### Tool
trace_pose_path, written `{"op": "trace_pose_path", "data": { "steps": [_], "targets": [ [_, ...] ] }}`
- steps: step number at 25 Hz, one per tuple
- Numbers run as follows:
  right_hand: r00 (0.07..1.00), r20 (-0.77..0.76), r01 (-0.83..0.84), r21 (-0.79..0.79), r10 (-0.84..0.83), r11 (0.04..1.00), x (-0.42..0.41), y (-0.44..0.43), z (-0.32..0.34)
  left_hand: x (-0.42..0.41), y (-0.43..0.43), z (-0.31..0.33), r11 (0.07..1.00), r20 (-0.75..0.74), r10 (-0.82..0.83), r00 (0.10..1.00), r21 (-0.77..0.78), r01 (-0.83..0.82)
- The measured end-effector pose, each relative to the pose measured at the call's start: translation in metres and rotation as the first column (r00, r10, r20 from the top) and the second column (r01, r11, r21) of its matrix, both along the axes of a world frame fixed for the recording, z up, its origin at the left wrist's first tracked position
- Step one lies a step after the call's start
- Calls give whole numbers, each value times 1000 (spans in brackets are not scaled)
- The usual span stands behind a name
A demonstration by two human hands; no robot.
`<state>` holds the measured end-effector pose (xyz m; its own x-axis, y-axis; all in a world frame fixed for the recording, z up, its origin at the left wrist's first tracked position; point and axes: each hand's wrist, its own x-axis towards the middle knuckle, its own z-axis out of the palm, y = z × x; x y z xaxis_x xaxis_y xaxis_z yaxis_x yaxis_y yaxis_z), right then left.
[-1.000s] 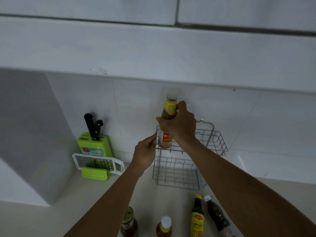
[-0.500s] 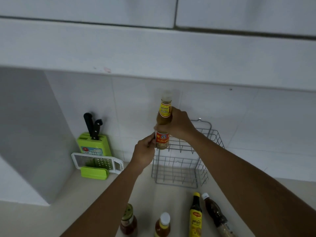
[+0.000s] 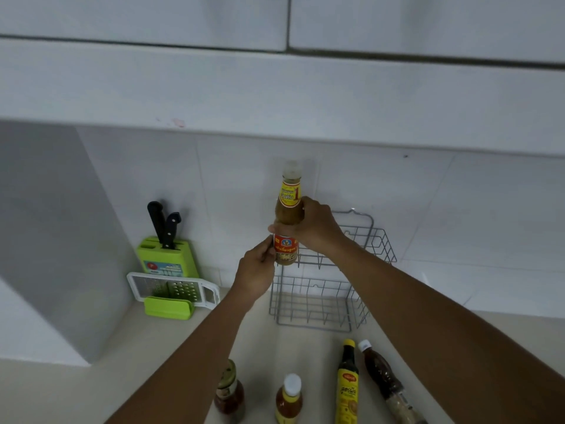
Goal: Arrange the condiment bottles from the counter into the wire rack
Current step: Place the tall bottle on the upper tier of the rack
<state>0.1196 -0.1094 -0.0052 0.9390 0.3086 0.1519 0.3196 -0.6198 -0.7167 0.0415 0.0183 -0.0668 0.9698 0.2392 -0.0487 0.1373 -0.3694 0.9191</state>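
Observation:
My right hand (image 3: 315, 228) is closed round the middle of a tall sauce bottle (image 3: 289, 209) with a pale cap and yellow and red labels, held upright above the left end of the grey wire rack (image 3: 327, 298). My left hand (image 3: 256, 273) pinches the rack's top left corner wire, its fingertips right beside the bottle's base. The rack stands against the tiled wall with nothing in it. Several more bottles stand on the counter in front: a dark jar (image 3: 229, 393), a white-capped bottle (image 3: 289, 399), a yellow-capped dark bottle (image 3: 348, 384) and a brown bottle (image 3: 382, 377).
A green knife block (image 3: 166, 255) with two black-handled knives stands at the back left, with a white and green grater (image 3: 171, 293) in front of it. A white cabinet side (image 3: 46, 240) rises on the left. Wall cupboards overhang the counter (image 3: 137, 362).
My right hand has raised the sauce bottle a little, so its base is now near the rack's top edge. My left hand stays at the rack's corner.

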Motion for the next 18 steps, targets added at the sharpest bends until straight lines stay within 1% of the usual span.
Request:
{"op": "trace_pose_path", "data": {
  "steps": [1,3,4,5,6,8,9,11,13,14,15,16,17,18],
  "targets": [
    [999,-29,-17,1,17,1000,0,-3,0,-3,-1,1,1000,-69,14,997,11,-13],
    [995,-84,-58,-3,57,998,-3,-15,1,-12,-3,2,998,-278,25,960,66,-7],
    [993,-98,-72,7,73,997,-6,-23,3,-17,-5,3,994,-368,-6,930,98,45],
    [993,-94,-71,20,72,997,-9,-34,4,-22,-12,7,983,-434,-62,899,129,130],
    [996,-63,-54,37,56,998,-15,-46,3,-26,-21,11,963,-469,-125,874,156,221],
    [997,78,22,101,-30,995,-28,-69,-3,-24,-47,20,898,-473,-227,851,236,370],
    [981,173,66,151,-92,986,-36,-81,-9,-19,-62,21,873,-442,-259,859,274,404],
    [917,328,143,256,-226,956,-52,-109,-27,-7,-101,17,838,-379,-324,867,310,449],
    [860,387,213,322,-333,923,-71,-136,-51,4,-140,2,791,-378,-395,837,323,519],
    [841,388,258,323,-376,910,-81,-151,-66,9,-161,-12,764,-400,-418,816,332,554],
    [834,373,310,296,-408,904,-89,-164,-83,11,-177,-25,752,-428,-411,805,339,565],
    [840,335,367,230,-427,901,-98,-175,-99,11,-188,-42,755,-459,-385,801,342,559],
    [861,266,418,119,-435,901,-106,-187,-116,8,-199,-59,764,-507,-346,790,337,551],
    [887,162,443,-28,-433,896,-112,-198,-133,3,-205,-76,770,-560,-300,772,335,543]
  ]
}}
